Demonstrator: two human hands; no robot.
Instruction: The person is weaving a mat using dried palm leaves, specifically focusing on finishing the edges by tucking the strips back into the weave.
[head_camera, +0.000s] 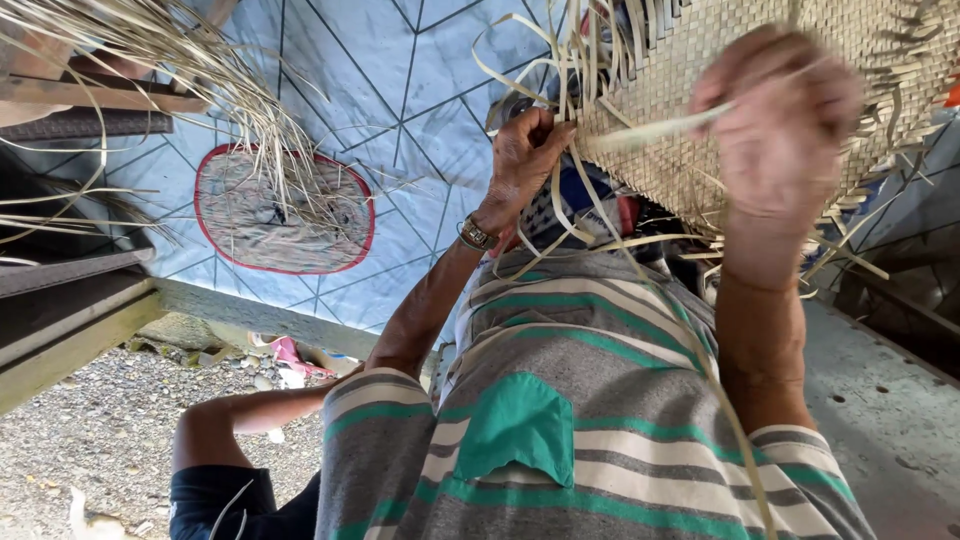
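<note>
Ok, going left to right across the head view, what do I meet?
Loose dried strips → red-rimmed oval patch on the blue sheet → left hand pinching the woven mat → right hand holding a pale strip.

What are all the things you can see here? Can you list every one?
woven mat: one, tan, half-finished, top right, held up by both hands
loose strips: many, pale tan, hanging from the mat's edge
bundle of dry strips: one, straw-coloured, top left
tarp: one, pale blue with dark lines and a red-edged oval patch, behind the hands
gravel: grey, bottom left
another person's arm: one, bent, dark sleeve, bottom left
striped shirt: one, grey, cream and green with a green pocket, centre bottom
bracelet: one, metal, on the left wrist
left hand: gripping the mat's edge
right hand: blurred, pinching one strip
</note>
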